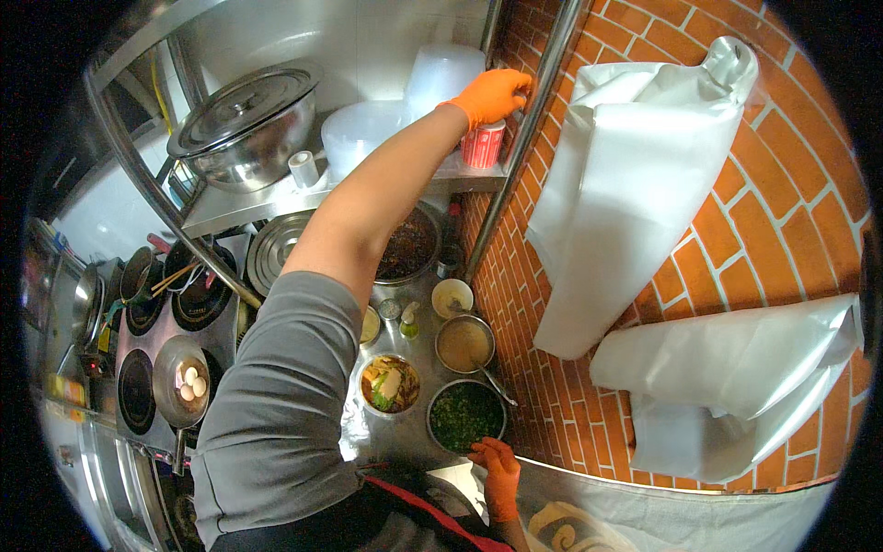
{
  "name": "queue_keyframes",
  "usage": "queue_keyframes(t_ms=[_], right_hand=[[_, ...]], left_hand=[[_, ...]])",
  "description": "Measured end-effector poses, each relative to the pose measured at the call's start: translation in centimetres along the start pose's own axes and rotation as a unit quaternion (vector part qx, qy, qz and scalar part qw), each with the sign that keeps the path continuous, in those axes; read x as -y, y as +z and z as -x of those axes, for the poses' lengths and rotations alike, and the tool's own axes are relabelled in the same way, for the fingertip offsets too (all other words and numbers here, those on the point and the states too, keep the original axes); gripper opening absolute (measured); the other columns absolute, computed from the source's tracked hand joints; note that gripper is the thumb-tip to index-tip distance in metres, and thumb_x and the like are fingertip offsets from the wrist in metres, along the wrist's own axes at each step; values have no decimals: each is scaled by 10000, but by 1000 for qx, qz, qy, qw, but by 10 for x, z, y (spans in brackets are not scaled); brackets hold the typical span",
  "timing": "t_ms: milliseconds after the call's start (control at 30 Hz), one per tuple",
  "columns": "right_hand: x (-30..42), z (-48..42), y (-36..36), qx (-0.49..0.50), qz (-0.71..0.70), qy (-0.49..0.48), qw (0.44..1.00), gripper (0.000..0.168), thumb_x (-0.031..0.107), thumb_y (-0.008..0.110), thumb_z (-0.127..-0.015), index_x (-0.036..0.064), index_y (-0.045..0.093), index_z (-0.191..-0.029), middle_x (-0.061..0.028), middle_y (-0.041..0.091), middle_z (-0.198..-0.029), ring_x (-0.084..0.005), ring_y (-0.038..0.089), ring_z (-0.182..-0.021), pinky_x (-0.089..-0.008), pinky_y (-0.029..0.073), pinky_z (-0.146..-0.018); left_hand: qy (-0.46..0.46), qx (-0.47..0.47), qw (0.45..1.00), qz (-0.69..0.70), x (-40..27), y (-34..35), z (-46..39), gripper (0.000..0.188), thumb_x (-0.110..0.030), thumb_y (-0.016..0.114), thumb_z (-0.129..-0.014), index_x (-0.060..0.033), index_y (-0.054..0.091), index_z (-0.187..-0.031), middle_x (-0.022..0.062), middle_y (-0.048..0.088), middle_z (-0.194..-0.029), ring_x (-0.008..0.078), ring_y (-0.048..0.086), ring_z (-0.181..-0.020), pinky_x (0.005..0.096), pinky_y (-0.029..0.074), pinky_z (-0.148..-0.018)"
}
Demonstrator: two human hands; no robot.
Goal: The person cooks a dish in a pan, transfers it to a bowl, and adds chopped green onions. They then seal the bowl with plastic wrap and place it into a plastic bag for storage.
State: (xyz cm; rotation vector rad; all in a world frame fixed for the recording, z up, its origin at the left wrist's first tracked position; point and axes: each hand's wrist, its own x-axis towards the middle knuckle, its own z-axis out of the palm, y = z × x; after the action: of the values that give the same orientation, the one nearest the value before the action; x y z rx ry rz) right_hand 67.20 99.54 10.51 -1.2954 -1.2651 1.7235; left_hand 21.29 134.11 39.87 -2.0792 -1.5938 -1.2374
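My left hand, in an orange glove, reaches up to a steel shelf, directly above a red-and-white paper cup and beside stacked clear plastic containers. Its fingers are bent near the shelf's post; what they may hold is hidden. My right hand, gloved alike, has its bent fingertips at the near rim of a steel bowl of chopped green herbs; whether anything is between them cannot be told. Left of that bowl stands a round container of food with broth and green leaves. A bowl of tan sauce holds a spoon.
A lidded steel pot and a white roll stand on the shelf. At left, a pan with several eggs sits on a cooktop. A steel post and a brick-patterned wall with hanging plastic bags bound the right side.
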Motion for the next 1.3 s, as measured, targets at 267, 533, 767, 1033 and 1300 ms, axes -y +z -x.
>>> queue_keyframes(t_ms=[267, 533, 767, 1033, 1300], right_hand=[[-29, -6, -8, 16, 31, -12, 999, 266, 110, 534, -936, -51, 586, -1141, -159, 686, -1000, -220, 677, -846, -326, 542, -782], [-113, -69, -29, 50, 521, -266, 810, 432, 202, 653, -807, 23, 577, -1193, -224, 594, -1189, -392, 574, -1089, -459, 478, -913], [-57, -100, 19, 151, 720, -65, 675, 956, 386, 767, -743, 91, 265, -1501, -265, 287, -1505, -474, 518, -1156, -487, 498, -901], [-82, -110, 29, 184, 743, -109, 635, 1069, 476, 808, -638, 160, 270, -1506, -265, 293, -1506, -453, 543, -1124, -467, 519, -864], [-116, -136, 4, 173, 745, -170, 622, 361, 217, 668, -756, 86, 509, -1053, -201, 527, -1131, -394, 597, -959, -490, 528, -744]], left_hand=[[40, 82, 990, -109, -1, -10, 1, 218, -147, 572, -826, -62, 658, -1007, 177, 662, -1017, 381, 621, -970, 437, 501, -848], [-51, -233, 969, 70, -118, -50, 172, 214, -64, 528, -886, -44, 671, -1043, 129, 670, -995, 277, 640, -931, 361, 508, -838], [-340, -68, 892, 291, -216, -44, 375, 146, -64, 567, -931, -24, 675, -1020, 44, 671, -965, 120, 618, -888, 270, 497, -779], [-391, -39, 892, 223, -236, -53, 448, 182, -75, 584, -906, -15, 655, -1062, 95, 683, -1002, 181, 654, -879, 306, 516, -769], [-406, -12, 907, 110, -255, -39, 505, 175, -78, 595, -848, -37, 658, -1006, 155, 666, -968, 358, 639, -870, 371, 519, -751]])
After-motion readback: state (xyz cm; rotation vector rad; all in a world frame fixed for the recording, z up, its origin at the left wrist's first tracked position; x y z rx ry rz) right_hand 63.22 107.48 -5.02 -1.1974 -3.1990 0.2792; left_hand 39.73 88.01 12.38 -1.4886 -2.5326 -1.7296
